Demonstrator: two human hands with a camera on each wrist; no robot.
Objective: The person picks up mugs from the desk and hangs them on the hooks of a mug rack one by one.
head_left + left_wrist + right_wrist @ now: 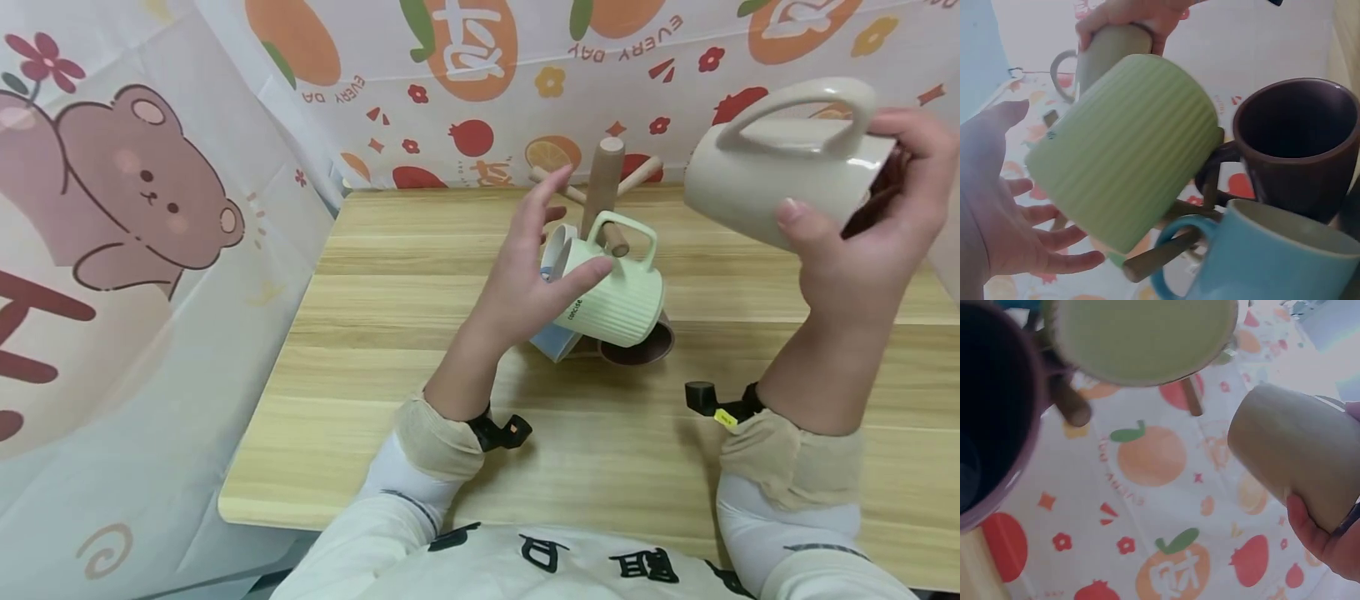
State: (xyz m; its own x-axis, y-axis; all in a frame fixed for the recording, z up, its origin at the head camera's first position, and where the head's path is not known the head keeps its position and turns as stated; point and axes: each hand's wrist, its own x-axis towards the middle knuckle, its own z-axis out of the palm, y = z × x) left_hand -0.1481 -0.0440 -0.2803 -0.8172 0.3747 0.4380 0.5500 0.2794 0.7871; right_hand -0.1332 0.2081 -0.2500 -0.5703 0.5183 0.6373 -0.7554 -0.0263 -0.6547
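Observation:
My right hand (pixel 870 242) grips a beige mug (pixel 780 179) at its rim, thumb on the outer wall and fingers at the mouth. The mug is tipped on its side above the table, handle up. In the head view my left hand (pixel 521 279), fingers spread and thumb out, overlaps the left side of a ribbed light green mug (pixel 622 300). The left wrist view shows that palm empty beside the green mug (pixel 1125 150). By its handle, the green mug hangs on a peg of a wooden mug rack (pixel 603 179).
Lower on the rack are a dark brown mug (pixel 1297 150) and a blue mug (pixel 1272 256). A white mug (pixel 558 246) shows partly behind the green one. Bare pegs (pixel 641 175) stick out near the top. The wooden table (pixel 360 333) meets a fruit-print cloth (pixel 390 75) at the back.

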